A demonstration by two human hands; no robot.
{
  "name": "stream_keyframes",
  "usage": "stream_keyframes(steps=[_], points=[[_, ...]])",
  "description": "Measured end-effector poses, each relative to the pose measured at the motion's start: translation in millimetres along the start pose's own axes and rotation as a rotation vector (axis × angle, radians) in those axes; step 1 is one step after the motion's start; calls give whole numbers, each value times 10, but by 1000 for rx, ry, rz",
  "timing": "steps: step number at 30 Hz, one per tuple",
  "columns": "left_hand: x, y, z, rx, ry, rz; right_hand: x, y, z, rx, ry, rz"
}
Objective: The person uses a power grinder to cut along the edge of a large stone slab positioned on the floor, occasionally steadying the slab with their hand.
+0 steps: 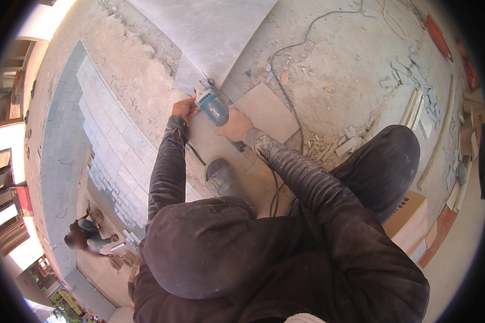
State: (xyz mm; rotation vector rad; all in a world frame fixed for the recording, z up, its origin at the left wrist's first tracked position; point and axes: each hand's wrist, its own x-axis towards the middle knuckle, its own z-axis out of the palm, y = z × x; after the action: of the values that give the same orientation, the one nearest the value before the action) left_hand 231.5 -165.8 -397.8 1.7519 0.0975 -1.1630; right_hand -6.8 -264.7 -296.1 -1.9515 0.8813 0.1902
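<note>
The grinder (212,107), teal with a metal head, is at the near end of the large grey slab (215,24), its head at the slab's edge, where a pale streak runs away across the surface. The right grip (235,127) is clamped around its rear end; the left grip (185,109) is closed on its left side near the head, though whether on a side handle I cannot tell. Just right of the grinder lies a loose tile (269,112), with a dark cord (290,99) passing beyond it. Nearer the body is a boot (221,173); offcuts (342,144) and a carton (409,215) lie to the right. Far left, a co-worker (86,234) is beside paving (108,110).
</note>
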Motion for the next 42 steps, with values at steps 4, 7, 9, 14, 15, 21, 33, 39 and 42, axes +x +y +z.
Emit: stream_keyframes(steps=[4, 7, 9, 14, 15, 21, 33, 39, 42], points=[[-19, 9, 2, 0, 3, -12, 8, -32, -7, 4, 25, -2], [-91, 39, 42, -23, 34, -5, 29, -70, -37, 1, -14, 2], [-156, 62, 81, -17, 60, -11, 41, -97, -63, 1, -41, 8], [-249, 113, 166, -18, 68, -7, 115, -82, -52, 9, -1, 22], [-242, 110, 138, -20, 70, -8, 133, -92, -36, 13, 3, 11], [-141, 58, 47, -37, 43, -6, 253, -110, 15, 26, 10, -25], [-168, 38, 38, -44, 51, 4, 377, -245, -27, 33, -16, -10], [-168, 53, 33, -34, 13, 2, 494, -267, -2, 43, 7, -18], [-162, 51, 3, -21, 7, 2, 538, -295, 1, 64, -6, -40]])
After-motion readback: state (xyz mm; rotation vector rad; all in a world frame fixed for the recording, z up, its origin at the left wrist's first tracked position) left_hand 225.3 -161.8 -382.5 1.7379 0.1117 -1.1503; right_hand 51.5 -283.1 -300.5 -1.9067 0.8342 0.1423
